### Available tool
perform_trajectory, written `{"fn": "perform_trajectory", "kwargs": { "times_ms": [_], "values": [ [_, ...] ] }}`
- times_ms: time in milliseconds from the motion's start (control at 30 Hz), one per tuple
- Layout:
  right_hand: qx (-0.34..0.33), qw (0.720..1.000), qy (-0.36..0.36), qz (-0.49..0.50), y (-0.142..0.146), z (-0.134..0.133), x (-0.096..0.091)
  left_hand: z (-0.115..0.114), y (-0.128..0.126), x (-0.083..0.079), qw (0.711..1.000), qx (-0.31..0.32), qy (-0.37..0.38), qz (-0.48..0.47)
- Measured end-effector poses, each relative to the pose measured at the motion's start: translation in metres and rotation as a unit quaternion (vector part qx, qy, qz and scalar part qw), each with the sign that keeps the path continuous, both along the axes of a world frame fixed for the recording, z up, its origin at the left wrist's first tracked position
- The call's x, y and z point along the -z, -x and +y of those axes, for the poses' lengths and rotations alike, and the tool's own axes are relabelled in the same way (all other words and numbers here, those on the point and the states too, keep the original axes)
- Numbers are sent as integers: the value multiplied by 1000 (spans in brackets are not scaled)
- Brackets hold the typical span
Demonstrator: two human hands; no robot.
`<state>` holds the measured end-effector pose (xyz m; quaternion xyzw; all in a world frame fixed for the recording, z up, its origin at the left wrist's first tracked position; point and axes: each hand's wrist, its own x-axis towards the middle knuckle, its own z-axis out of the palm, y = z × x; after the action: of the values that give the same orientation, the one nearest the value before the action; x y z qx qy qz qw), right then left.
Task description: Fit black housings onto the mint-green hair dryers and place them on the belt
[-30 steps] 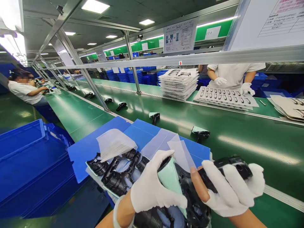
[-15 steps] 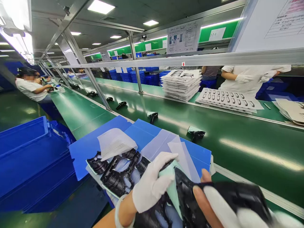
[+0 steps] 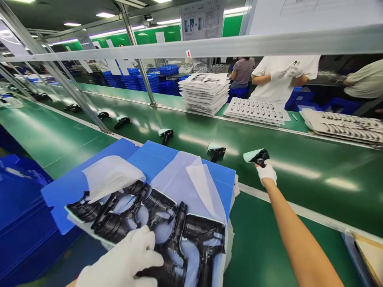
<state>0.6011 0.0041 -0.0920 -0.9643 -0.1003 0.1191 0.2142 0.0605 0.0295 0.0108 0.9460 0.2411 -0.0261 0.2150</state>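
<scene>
My right hand, in a white glove with bare fingertips, reaches over the green belt. It grips the handle of a black, hair-dryer-shaped plastic housing that has a pale green outer face. My left hand, gloved in white, is low over a layer of black housing shells. Its fingers are loosely bent and apart, with no held part visible; whether they touch the shells cannot be made out. The shells lie inner side up on thin white sheets, on a pile with blue plastic sheets.
Several similar housings, such as one, lie along the green belt. Blue crates stand at left. Across the belt are stacked trays and a gloved co-worker. A metal rail spans above.
My right hand has carried the housing away from the pile, forward over the belt. My left hand has left the housing and moved down left over the shells. The view has turned right.
</scene>
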Motion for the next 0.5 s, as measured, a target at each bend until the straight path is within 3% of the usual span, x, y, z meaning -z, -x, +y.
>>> {"fn": "perform_trajectory", "kwargs": {
  "times_ms": [133,267,400,500],
  "values": [
    [13,997,66,37,-27,-10,19,-20,-4,16,984,91,-115,100],
    [4,996,87,28,-23,-10,14,-22,-8,20,954,176,-202,137],
    [-88,995,35,-42,22,-10,-18,-12,9,-16,961,128,-242,46],
    [-172,981,-30,-86,88,-35,-52,4,25,-52,971,69,-228,-29]
  ]
}}
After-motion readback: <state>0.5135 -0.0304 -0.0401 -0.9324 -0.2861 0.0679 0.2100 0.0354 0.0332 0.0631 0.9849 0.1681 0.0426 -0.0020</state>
